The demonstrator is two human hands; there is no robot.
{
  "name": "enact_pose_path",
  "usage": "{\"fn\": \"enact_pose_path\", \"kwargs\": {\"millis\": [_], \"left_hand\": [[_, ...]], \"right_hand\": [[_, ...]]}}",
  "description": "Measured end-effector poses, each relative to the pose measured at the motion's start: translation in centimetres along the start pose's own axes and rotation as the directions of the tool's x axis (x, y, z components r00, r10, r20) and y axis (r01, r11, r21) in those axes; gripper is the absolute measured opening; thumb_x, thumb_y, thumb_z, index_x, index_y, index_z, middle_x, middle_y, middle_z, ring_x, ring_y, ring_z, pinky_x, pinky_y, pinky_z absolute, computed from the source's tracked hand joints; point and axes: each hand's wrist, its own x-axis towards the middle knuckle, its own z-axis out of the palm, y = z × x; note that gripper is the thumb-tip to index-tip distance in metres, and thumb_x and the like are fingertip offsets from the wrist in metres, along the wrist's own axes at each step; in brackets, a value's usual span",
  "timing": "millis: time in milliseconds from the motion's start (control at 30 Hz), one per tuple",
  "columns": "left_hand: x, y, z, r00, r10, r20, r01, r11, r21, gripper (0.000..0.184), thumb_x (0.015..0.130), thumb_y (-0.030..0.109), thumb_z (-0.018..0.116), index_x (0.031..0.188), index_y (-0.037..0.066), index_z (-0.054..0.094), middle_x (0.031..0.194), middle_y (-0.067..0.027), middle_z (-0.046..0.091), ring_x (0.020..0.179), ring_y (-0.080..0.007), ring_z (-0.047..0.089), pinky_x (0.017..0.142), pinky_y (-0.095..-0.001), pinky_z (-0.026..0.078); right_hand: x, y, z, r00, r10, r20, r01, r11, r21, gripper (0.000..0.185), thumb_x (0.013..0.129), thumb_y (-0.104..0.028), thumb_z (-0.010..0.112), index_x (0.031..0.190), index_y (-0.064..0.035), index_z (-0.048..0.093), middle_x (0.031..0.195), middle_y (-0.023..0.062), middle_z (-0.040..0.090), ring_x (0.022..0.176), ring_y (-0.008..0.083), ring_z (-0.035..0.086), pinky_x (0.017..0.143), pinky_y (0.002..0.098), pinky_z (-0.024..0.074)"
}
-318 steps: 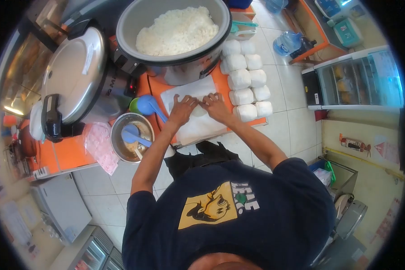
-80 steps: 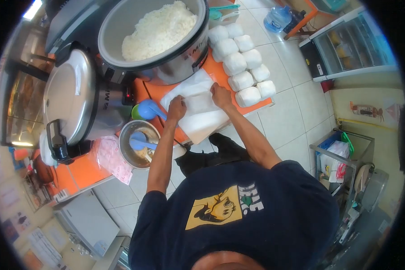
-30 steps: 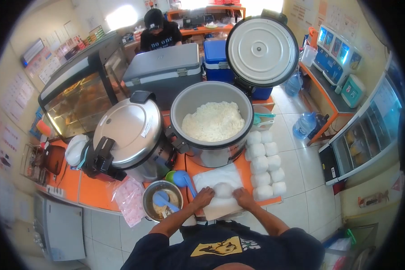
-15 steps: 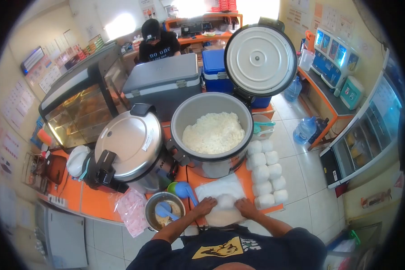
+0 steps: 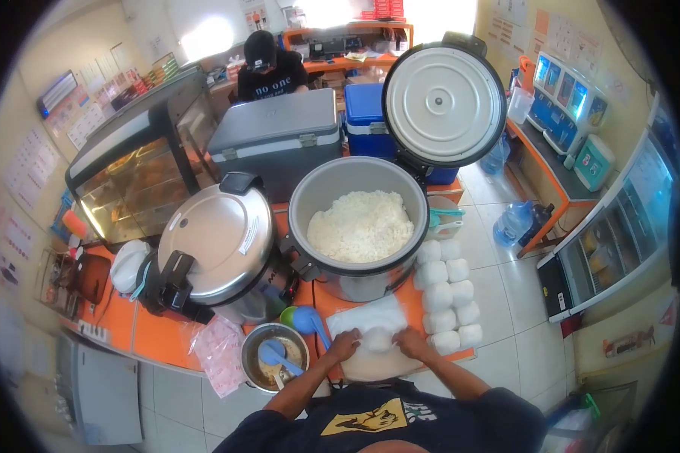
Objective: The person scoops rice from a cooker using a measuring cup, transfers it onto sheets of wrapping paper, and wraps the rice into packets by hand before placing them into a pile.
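Observation:
A rounded portion of white rice (image 5: 377,340) lies on a thin wrapper sheet in front of me. My left hand (image 5: 344,346) pinches the sheet's left edge beside the rice. On the other side, my right hand (image 5: 410,344) is closed at the right edge of the same sheet. Just beyond my hands lies a stack of whitish plastic sheets (image 5: 366,317). Behind it stands a large open rice cooker (image 5: 302,198) with loose cooked rice (image 5: 361,226) inside. Two columns of wrapped rice portions (image 5: 438,297) sit to the right of my right hand.
A closed rice cooker (image 5: 217,234) stands at left. A metal pot (image 5: 248,355) holds a blue scoop (image 5: 273,353); another blue scoop (image 5: 307,321) lies nearby. Pink packaging (image 5: 217,355) hangs over the table edge. Behind are a grey cooler (image 5: 276,124) and a person (image 5: 272,72).
The view has shifted slightly. Both hands stay at the sheet's edges beside the rice portion, with only small movement.

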Motion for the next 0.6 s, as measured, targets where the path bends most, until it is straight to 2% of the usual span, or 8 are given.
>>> {"fn": "enact_pose_path", "kwargs": {"millis": [133,267,333,400,467,533,567,600], "left_hand": [[0.7,-0.9,0.2,0.996,0.088,0.003,-0.088,0.995,0.050,0.019,0.089,0.015,0.063,0.107,0.010,0.066,0.107,-0.0154,0.065,0.112,-0.0366,0.056,0.095,-0.0497,0.046],[1.7,-1.5,0.6,1.000,0.025,0.006,-0.026,0.986,0.163,0.025,0.083,0.022,0.071,0.106,0.011,0.069,0.113,-0.0155,0.068,0.109,-0.0380,0.060,0.093,-0.0486,0.048],[3.5,-2.0,0.0,0.983,-0.104,0.152,0.085,0.988,0.126,0.032,0.079,0.025,0.074,0.107,0.010,0.070,0.117,-0.0159,0.068,0.109,-0.0378,0.062,0.091,-0.0497,0.050],[5.5,-2.6,-0.5,0.927,-0.224,0.300,0.200,0.974,0.108,0.039,0.076,0.029,0.077,0.109,0.009,0.071,0.121,-0.0164,0.067,0.109,-0.0377,0.063,0.088,-0.0507,0.052],[7.2,-2.3,-0.1,0.809,-0.471,0.352,0.363,0.871,0.330,0.051,0.071,0.034,0.080,0.110,0.003,0.070,0.124,-0.0183,0.067,0.109,-0.0369,0.065,0.084,-0.0540,0.054],[6.0,1.5,-1.5,0.833,-0.501,0.233,0.415,0.846,0.335,0.047,0.074,0.035,0.077,0.106,0.001,0.071,0.124,-0.0187,0.066,0.109,-0.0367,0.065,0.086,-0.0550,0.053],[5.7,3.1,-2.0,0.843,-0.525,0.115,0.465,0.820,0.334,0.044,0.077,0.035,0.074,0.103,-0.001,0.071,0.124,-0.0191,0.065,0.109,-0.0365,0.065,0.087,-0.0559,0.053],[5.6,3.5,-1.6,0.845,-0.524,0.110,0.464,0.819,0.337,0.044,0.077,0.035,0.074,0.103,-0.001,0.071,0.124,-0.0191,0.065,0.109,-0.0365,0.065,0.087,-0.0559,0.053]], "right_hand": [[-0.2,1.0,0.5,0.984,-0.179,-0.006,0.179,0.982,-0.056,0.021,0.085,-0.008,0.058,0.099,-0.0115,0.072,0.097,0.0125,0.068,0.100,0.0330,0.062,0.086,0.0450,0.0484],[-0.4,0.7,0.4,0.989,-0.137,-0.057,0.133,0.989,-0.063,0.019,0.084,-0.010,0.060,0.098,-0.0116,0.072,0.094,0.0116,0.069,0.095,0.0330,0.064,0.084,0.0461,0.0500],[0.6,1.0,1.0,0.983,0.179,0.049,-0.182,0.982,0.046,0.023,0.084,-0.019,0.062,0.103,-0.0112,0.072,0.100,0.0097,0.072,0.103,0.0320,0.065,0.082,0.0510,0.0517],[2.6,2.6,1.5,0.984,0.130,0.125,-0.126,0.991,-0.038,0.023,0.085,-0.020,0.064,0.103,-0.0103,0.073,0.101,0.0102,0.072,0.103,0.0323,0.066,0.084,0.0498,0.0528],[4.4,4.4,3.2,0.974,0.089,0.208,-0.066,0.991,-0.118,0.023,0.085,-0.021,0.065,0.103,-0.0094,0.073,0.102,0.0107,0.073,0.103,0.0325,0.067,0.085,0.0486,0.0539],[6.0,5.3,5.4,0.902,0.338,0.268,-0.306,0.939,-0.155,0.021,0.084,-0.019,0.066,0.099,-0.0074,0.075,0.108,0.0156,0.072,0.104,0.0332,0.069,0.089,0.0457,0.0557],[6.0,3.8,4.5,0.905,0.335,0.263,-0.303,0.940,-0.154,0.021,0.084,-0.019,0.066,0.099,-0.0074,0.075,0.108,0.0156,0.072,0.104,0.0332,0.069,0.089,0.0457,0.0557],[5.5,1.1,2.8,0.890,0.445,0.096,-0.427,0.890,-0.160,0.021,0.082,-0.019,0.067,0.097,-0.0062,0.074,0.101,0.0171,0.071,0.096,0.0350,0.069,0.082,0.0456,0.0560]]}}
